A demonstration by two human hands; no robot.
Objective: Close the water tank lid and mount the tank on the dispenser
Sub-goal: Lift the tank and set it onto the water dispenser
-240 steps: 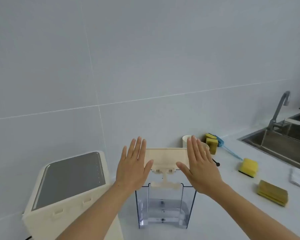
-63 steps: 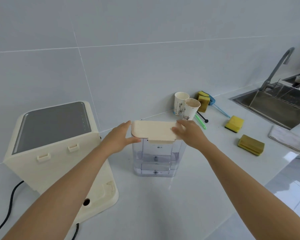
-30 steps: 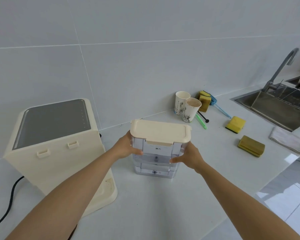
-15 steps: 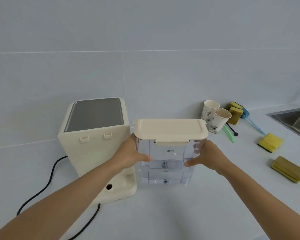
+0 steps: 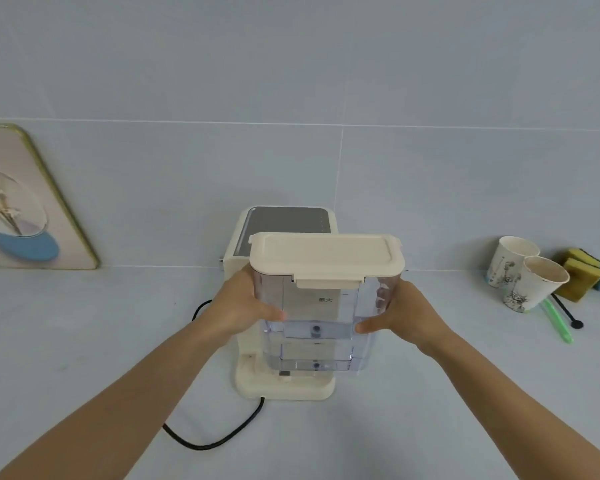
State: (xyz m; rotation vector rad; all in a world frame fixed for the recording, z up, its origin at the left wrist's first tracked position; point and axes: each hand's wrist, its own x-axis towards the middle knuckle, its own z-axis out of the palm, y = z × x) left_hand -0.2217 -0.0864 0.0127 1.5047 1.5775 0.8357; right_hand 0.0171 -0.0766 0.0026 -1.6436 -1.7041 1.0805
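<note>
I hold a clear plastic water tank [image 5: 321, 327] in the air, upright, with its cream lid [image 5: 326, 252] closed on top. My left hand [image 5: 238, 306] grips the tank's left wall and my right hand [image 5: 404, 315] grips its right wall. The cream dispenser [image 5: 288, 220] stands right behind the tank, its grey top panel showing above the lid. The tank's bottom hangs just over the dispenser's base platform [image 5: 284, 388]. The tank hides most of the dispenser's back face.
A black power cord [image 5: 215, 439] runs from the dispenser's base across the white counter. Two paper cups [image 5: 523, 275], sponges [image 5: 581, 271] and a green stick [image 5: 556, 322] lie at the right. A framed picture [image 5: 25, 202] leans on the tiled wall at left.
The lid went from open to closed. Both hands moved from the lid to the tank's sides, lifted it, and carried it left to just over the dispenser's base.
</note>
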